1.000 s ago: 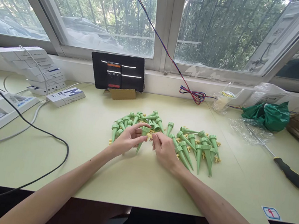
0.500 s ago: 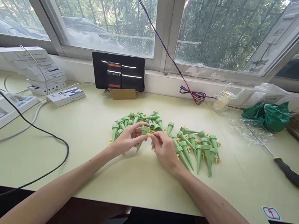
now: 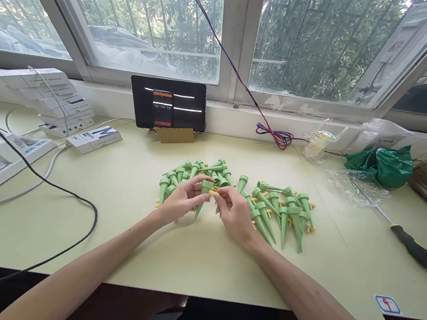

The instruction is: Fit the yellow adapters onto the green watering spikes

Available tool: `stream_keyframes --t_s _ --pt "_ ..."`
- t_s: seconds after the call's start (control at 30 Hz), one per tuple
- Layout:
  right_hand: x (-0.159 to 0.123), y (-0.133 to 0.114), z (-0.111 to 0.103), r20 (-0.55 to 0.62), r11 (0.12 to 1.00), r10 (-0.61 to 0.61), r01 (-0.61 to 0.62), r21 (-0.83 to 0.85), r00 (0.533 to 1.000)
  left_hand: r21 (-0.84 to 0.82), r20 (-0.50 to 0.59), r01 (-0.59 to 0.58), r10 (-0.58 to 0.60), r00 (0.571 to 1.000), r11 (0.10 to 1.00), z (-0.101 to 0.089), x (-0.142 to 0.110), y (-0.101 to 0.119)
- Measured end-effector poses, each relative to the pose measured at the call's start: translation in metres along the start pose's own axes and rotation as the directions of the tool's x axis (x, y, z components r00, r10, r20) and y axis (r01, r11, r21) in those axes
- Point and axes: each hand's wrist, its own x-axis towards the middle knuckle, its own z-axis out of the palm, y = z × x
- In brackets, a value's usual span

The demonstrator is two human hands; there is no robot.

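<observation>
My left hand (image 3: pixel 182 198) is closed around a green plant watering spike (image 3: pixel 206 186), its capped end up and its pointed tip hanging down. At the spike's side, my right hand (image 3: pixel 235 212) pinches a small yellow valve (image 3: pixel 212 194). The fingers hide where valve and spike meet, so I cannot tell if they are joined. Behind my hands lies a pile of green spikes (image 3: pixel 196 168). Beside my right hand, several more spikes (image 3: pixel 286 211) with yellow valves lie in a group.
A tablet (image 3: pixel 167 105) leans on a cardboard stand at the back. White boxes (image 3: pixel 50 98) and a power strip (image 3: pixel 4 163) with cables are on the left. To the right lie a screwdriver (image 3: pixel 415 246), a green bag (image 3: pixel 381 162) and clear plastic wrap.
</observation>
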Motion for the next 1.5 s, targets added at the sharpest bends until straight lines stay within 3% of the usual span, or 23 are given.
stream_keyframes --t_s 0.27,0.57,0.9,1.1,1.5 --pt "0.0015 -0.0007 -0.0021 0.02 0.995 0.023 -0.021 -0.093 1.0 0.02 0.006 -0.001 0.001 1.0 1.0 0.0011 -0.0009 0.0014" --pt "0.0002 -0.0001 -0.0002 0.026 0.999 0.002 -0.001 -0.035 1.0 0.003 -0.033 -0.024 0.024 0.999 1.0 0.0016 -0.0001 0.0003" --pt "0.0015 -0.0006 -0.003 0.054 0.992 0.003 0.004 -0.128 0.999 0.012 0.006 -0.016 0.016 1.0 1.0 0.0008 -0.0006 0.0006" --pt "0.0007 -0.0011 -0.0016 0.04 0.998 -0.003 0.005 -0.058 0.999 0.013 -0.019 -0.03 0.03 0.999 0.999 0.0003 0.0 -0.0002" --pt "0.0011 0.0015 -0.0018 0.049 0.987 -0.024 0.032 -0.158 0.998 0.009 0.01 -0.013 0.013 1.0 1.0 0.0018 -0.0015 0.0004"
